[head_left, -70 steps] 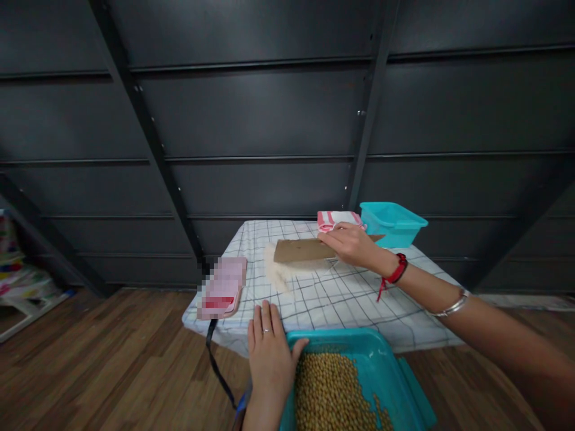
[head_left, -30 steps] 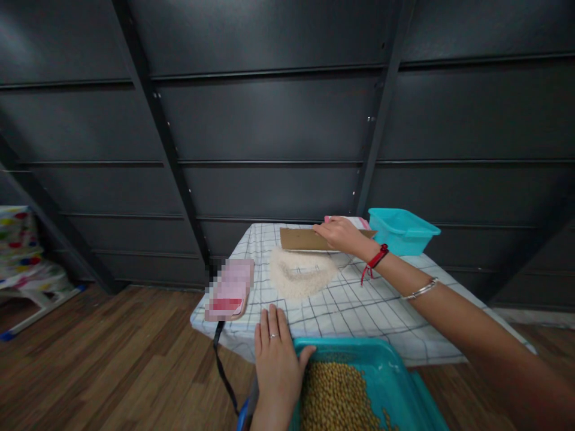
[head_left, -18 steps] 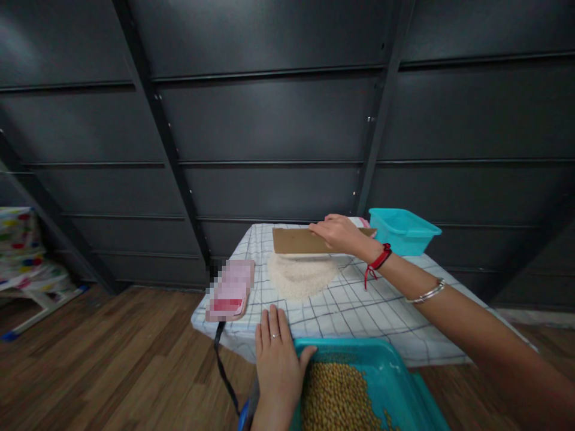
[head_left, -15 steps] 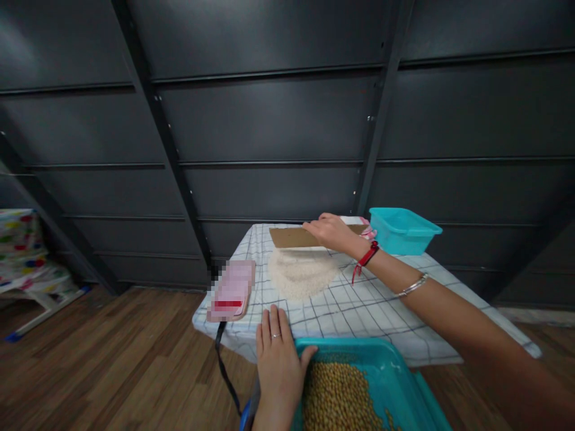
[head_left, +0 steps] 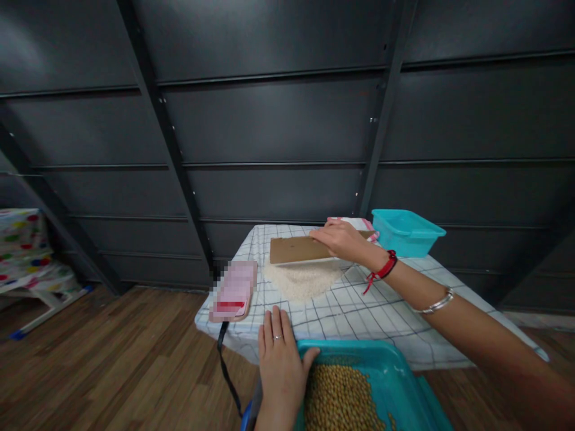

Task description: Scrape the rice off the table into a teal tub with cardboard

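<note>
My right hand (head_left: 344, 240) grips the top edge of a brown cardboard strip (head_left: 296, 249) standing on edge on the checked tablecloth (head_left: 359, 305). The strip rests against the far side of a heap of white rice (head_left: 302, 280). My left hand (head_left: 281, 359) lies flat, fingers together, on the left rim of a teal tray (head_left: 386, 371) filled with tan beans (head_left: 341, 398) at the near edge.
A small teal tub (head_left: 406, 231) stands at the back right of the table, with a pink and white striped cloth (head_left: 359, 224) beside it. A blurred pink object (head_left: 233, 290) with a dark strap hangs at the table's left edge. Wooden floor lies left; a dark panelled wall is behind.
My right hand drew the cardboard strip back to the far side of the rice, then brought it forward against the heap again. My left hand stayed on the tray rim.
</note>
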The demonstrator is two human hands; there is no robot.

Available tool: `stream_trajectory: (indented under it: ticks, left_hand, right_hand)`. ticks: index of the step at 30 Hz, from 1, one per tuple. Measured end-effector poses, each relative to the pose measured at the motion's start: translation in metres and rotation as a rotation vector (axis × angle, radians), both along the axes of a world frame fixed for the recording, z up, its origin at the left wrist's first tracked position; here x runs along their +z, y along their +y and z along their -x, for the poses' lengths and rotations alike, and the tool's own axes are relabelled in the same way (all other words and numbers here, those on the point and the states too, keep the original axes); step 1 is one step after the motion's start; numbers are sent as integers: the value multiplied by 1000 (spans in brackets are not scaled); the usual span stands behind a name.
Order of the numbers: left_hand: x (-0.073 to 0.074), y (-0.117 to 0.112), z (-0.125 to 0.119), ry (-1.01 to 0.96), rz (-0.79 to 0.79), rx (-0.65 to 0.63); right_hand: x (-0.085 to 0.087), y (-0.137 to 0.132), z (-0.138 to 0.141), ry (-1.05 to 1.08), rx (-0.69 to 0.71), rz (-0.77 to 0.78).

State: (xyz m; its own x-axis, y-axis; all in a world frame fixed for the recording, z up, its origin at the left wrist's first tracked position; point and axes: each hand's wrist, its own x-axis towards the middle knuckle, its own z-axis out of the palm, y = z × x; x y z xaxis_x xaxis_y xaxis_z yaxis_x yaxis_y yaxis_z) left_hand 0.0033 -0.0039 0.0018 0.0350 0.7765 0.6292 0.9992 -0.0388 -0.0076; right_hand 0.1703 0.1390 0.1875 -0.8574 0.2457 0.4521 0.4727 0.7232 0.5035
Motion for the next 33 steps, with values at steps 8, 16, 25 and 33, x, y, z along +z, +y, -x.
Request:
stream_trajectory:
  ticks: [8,16,25,33]
  left_hand:
    - [-1,-1,4,33,40,6]
    - [2,-1,2,33,53,8]
    - [2,0,-3,39,-25,36]
    - [0,0,-2,25,-16,31]
  right_hand:
    - [-17,1,-3,-23,31,-5]
    - [-17,8,-1,20,-19,-14]
    - [-15,10,9,57,-51,-31]
    - [-19,-2,5,-53,10,-41]
